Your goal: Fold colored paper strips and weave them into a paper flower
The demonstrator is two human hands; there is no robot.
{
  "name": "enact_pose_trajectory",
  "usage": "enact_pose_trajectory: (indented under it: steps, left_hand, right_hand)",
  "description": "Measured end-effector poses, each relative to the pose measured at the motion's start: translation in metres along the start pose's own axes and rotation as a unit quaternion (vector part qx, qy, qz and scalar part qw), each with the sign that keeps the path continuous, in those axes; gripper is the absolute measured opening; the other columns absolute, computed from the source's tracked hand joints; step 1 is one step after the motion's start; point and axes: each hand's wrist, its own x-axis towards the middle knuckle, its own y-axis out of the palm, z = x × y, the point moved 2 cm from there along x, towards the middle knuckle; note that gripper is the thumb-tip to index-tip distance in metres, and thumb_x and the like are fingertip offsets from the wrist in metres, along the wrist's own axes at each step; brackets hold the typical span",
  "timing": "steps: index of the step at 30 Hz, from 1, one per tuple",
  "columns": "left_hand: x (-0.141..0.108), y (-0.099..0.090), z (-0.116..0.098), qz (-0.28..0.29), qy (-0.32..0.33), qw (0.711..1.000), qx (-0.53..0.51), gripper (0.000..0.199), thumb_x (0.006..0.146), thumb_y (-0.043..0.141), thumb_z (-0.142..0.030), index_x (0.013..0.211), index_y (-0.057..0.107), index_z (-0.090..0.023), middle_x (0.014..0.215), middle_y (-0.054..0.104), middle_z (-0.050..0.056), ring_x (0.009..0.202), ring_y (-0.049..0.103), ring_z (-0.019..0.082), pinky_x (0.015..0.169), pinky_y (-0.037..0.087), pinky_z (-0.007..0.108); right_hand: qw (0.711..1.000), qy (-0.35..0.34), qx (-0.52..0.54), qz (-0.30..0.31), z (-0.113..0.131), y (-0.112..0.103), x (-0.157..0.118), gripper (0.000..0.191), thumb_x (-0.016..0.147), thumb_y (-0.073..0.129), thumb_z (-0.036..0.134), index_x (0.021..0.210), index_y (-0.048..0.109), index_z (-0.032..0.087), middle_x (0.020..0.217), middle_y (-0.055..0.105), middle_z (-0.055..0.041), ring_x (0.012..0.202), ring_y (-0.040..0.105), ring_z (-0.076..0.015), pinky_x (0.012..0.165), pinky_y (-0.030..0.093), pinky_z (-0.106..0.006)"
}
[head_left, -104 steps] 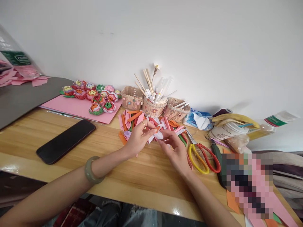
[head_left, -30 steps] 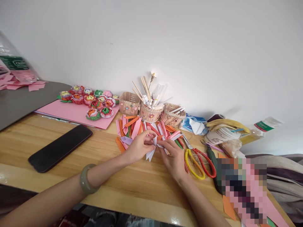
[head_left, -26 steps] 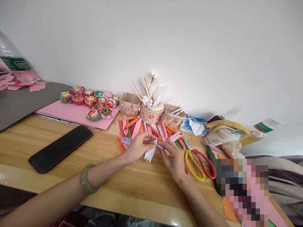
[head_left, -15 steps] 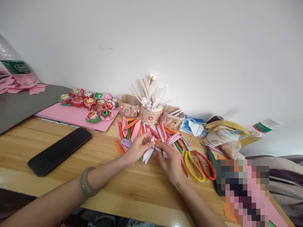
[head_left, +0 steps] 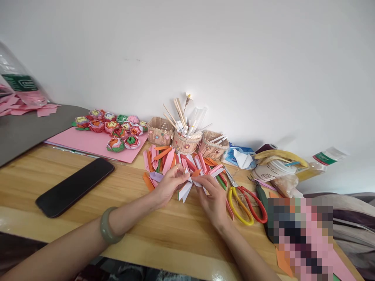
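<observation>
Between my two hands is a cluster of folded paper pieces (head_left: 185,191), white with a little green, its points fanning downward. My left hand (head_left: 170,186), with a jade-coloured bangle (head_left: 109,225) on the wrist, pinches it from the left. From the right, my right hand (head_left: 211,197) grips it with bent fingers; its fingertips partly hide the paper's centre. Just behind lies a pile of folded paper strips (head_left: 168,160) in pink, orange, red, green and purple. Scissors (head_left: 241,201) with one yellow and one red handle rest to the right of my right hand.
Paper flowers (head_left: 111,127) sit on pink sheets (head_left: 79,142) at the back left. A black phone-like slab (head_left: 75,187) lies at left. Three small baskets (head_left: 186,143) stand by the wall, the middle one full of sticks. A lidded cup (head_left: 274,169) and banana (head_left: 278,154) are at right.
The folded paper cluster has turned slightly, its lower points shifting a little right. My left fingers have moved slightly lower on it. Everything else stays put.
</observation>
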Motion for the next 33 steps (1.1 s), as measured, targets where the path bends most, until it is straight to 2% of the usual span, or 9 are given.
enact_pose_trajectory:
  steps: [4, 7, 11, 15, 19, 21, 23, 28, 33]
  left_hand:
    - [0.002, -0.001, 0.001, -0.009, 0.007, 1.0, -0.024, 0.036, 0.059, 0.074, -0.033, 0.066, 0.043, -0.017, 0.061, 0.056, -0.005, 0.056, 0.052, 0.007, 0.056, 0.041, 0.019]
    - [0.003, -0.002, 0.0, -0.032, 0.021, 0.998, -0.046, 0.035, 0.059, 0.074, -0.031, 0.067, 0.042, -0.017, 0.065, 0.06, -0.003, 0.058, 0.055, 0.008, 0.054, 0.041, 0.019]
    - [0.001, 0.001, -0.005, -0.025, 0.03, 0.998, -0.05, 0.032, 0.062, 0.072, -0.031, 0.068, 0.043, -0.017, 0.066, 0.059, -0.003, 0.059, 0.055, 0.008, 0.056, 0.041, 0.02]
    - [0.0, 0.002, -0.012, -0.004, 0.048, 0.998, 0.039, 0.028, 0.059, 0.073, -0.02, 0.069, 0.046, -0.016, 0.068, 0.058, -0.003, 0.065, 0.055, 0.009, 0.064, 0.042, 0.022]
    - [0.002, -0.001, -0.02, 0.014, 0.095, 0.982, 0.165, 0.035, 0.059, 0.069, -0.013, 0.092, 0.056, -0.018, 0.08, 0.061, 0.0, 0.069, 0.054, 0.01, 0.063, 0.04, 0.022]
    - [0.004, -0.001, -0.021, 0.036, 0.11, 0.972, 0.204, 0.025, 0.063, 0.066, -0.015, 0.088, 0.06, -0.017, 0.079, 0.061, 0.001, 0.071, 0.054, 0.012, 0.063, 0.04, 0.023]
    - [0.005, -0.002, -0.022, 0.038, 0.132, 0.963, 0.233, 0.011, 0.065, 0.064, -0.017, 0.075, 0.062, -0.015, 0.076, 0.061, 0.001, 0.072, 0.054, 0.013, 0.065, 0.041, 0.024]
    - [0.004, -0.005, -0.015, -0.004, 0.171, 0.95, 0.26, 0.008, 0.069, 0.062, -0.02, 0.074, 0.061, -0.015, 0.076, 0.063, 0.003, 0.073, 0.056, 0.015, 0.07, 0.043, 0.027]
    - [-0.001, -0.004, -0.009, 0.02, 0.218, 0.946, 0.238, 0.006, 0.077, 0.057, -0.022, 0.075, 0.053, -0.017, 0.086, 0.063, 0.005, 0.086, 0.059, 0.017, 0.075, 0.046, 0.03]
  right_hand:
    - [0.991, -0.082, -0.11, -0.006, -0.001, 0.003, -0.005, 0.027, 0.081, 0.047, 0.005, 0.099, 0.062, 0.017, 0.087, 0.066, -0.009, 0.076, 0.062, -0.0175, 0.063, 0.051, -0.028]
    - [0.975, -0.137, -0.177, -0.003, 0.001, 0.002, -0.008, 0.031, 0.081, 0.048, 0.004, 0.106, 0.059, 0.018, 0.098, 0.067, -0.0099, 0.083, 0.063, -0.0192, 0.067, 0.051, -0.03]
    - [0.967, -0.173, -0.187, -0.015, 0.006, -0.002, -0.009, 0.031, 0.08, 0.048, 0.002, 0.106, 0.057, 0.017, 0.105, 0.065, -0.0105, 0.088, 0.062, -0.0195, 0.072, 0.05, -0.031]
    - [0.975, -0.157, -0.146, -0.055, 0.008, -0.005, -0.005, 0.036, 0.079, 0.051, 0.003, 0.111, 0.053, 0.019, 0.093, 0.068, -0.0077, 0.082, 0.063, -0.0173, 0.071, 0.051, -0.029]
    - [0.984, -0.12, -0.115, -0.058, 0.006, -0.005, -0.003, 0.03, 0.079, 0.052, 0.005, 0.105, 0.055, 0.02, 0.089, 0.067, -0.0079, 0.079, 0.062, -0.0174, 0.069, 0.051, -0.03]
    - [0.987, -0.11, -0.102, -0.056, 0.004, -0.005, -0.003, 0.024, 0.079, 0.053, 0.005, 0.098, 0.057, 0.019, 0.088, 0.066, -0.0083, 0.079, 0.062, -0.0176, 0.068, 0.051, -0.03]
    - [0.989, -0.105, -0.09, -0.058, 0.004, -0.005, -0.003, 0.022, 0.078, 0.053, 0.005, 0.094, 0.057, 0.02, 0.086, 0.065, -0.0082, 0.078, 0.062, -0.0177, 0.067, 0.052, -0.03]
    - [0.989, -0.096, -0.081, -0.079, 0.008, -0.005, -0.002, 0.017, 0.076, 0.056, 0.006, 0.086, 0.055, 0.02, 0.085, 0.064, -0.0083, 0.078, 0.062, -0.0179, 0.065, 0.052, -0.031]
    - [0.989, -0.094, -0.072, -0.086, 0.012, -0.005, -0.003, 0.019, 0.073, 0.057, 0.006, 0.085, 0.054, 0.02, 0.085, 0.063, -0.0082, 0.077, 0.061, -0.0174, 0.063, 0.051, -0.03]
